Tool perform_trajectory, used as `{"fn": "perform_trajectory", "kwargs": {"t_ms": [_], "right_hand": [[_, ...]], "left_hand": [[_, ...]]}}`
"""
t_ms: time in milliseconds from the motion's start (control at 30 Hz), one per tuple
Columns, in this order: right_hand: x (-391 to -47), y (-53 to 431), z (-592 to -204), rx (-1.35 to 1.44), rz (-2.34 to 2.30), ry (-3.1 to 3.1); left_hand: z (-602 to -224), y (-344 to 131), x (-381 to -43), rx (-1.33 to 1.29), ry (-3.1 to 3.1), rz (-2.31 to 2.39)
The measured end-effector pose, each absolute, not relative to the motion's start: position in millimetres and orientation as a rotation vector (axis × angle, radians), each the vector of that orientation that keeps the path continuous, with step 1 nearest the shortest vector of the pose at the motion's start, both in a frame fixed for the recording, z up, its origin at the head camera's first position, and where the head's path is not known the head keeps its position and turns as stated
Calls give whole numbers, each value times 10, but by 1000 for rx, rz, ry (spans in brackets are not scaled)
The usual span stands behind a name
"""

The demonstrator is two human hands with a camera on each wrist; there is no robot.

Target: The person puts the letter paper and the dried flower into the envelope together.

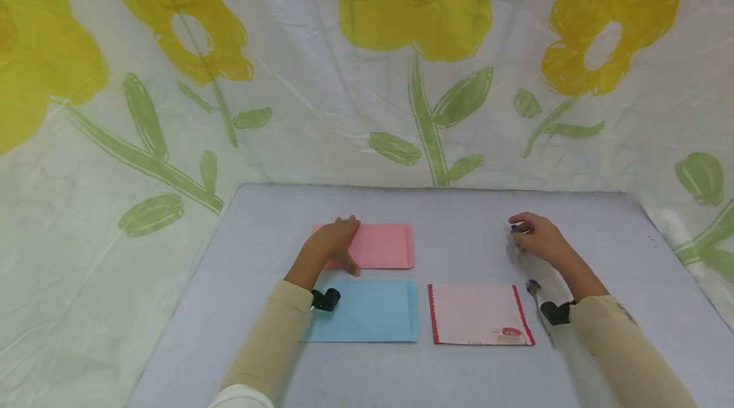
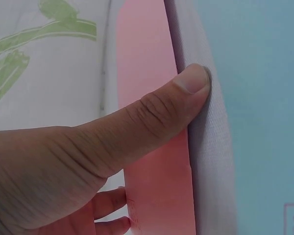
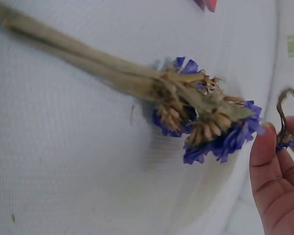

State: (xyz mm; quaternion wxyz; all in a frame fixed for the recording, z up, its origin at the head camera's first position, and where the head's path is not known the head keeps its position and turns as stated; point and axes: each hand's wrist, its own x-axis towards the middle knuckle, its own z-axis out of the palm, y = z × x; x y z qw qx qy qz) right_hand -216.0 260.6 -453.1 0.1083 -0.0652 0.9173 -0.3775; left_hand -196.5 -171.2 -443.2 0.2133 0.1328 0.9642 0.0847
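My left hand [image 1: 334, 241] lies across the left part of a pink envelope [image 1: 383, 246]. In the left wrist view the straight thumb [image 2: 157, 110] reaches over its near edge, and the other fingertips touch the far edge. At the right, my right hand [image 1: 541, 241] pinches a small dried purple flower [image 3: 284, 142] by its thin bent stem, slightly above the table. Below that hand lies another dried purple flower [image 3: 220, 134], its long stem pointing toward the near side.
A light blue envelope [image 1: 375, 312] lies just below the pink one. To its right is a pale pink envelope [image 1: 474, 312] with red edges and a printed flower. A white curtain [image 1: 321, 134] painted with yellow flowers hangs behind the grey-white table [image 1: 459, 242].
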Motion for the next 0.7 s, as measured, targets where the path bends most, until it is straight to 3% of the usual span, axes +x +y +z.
{"fn": "perform_trajectory", "kwargs": {"t_ms": [700], "right_hand": [[-2116,2569,-4623,-35,-1722,2149]], "left_hand": [[-4467,-1714,-1979,363,2692,225]]}}
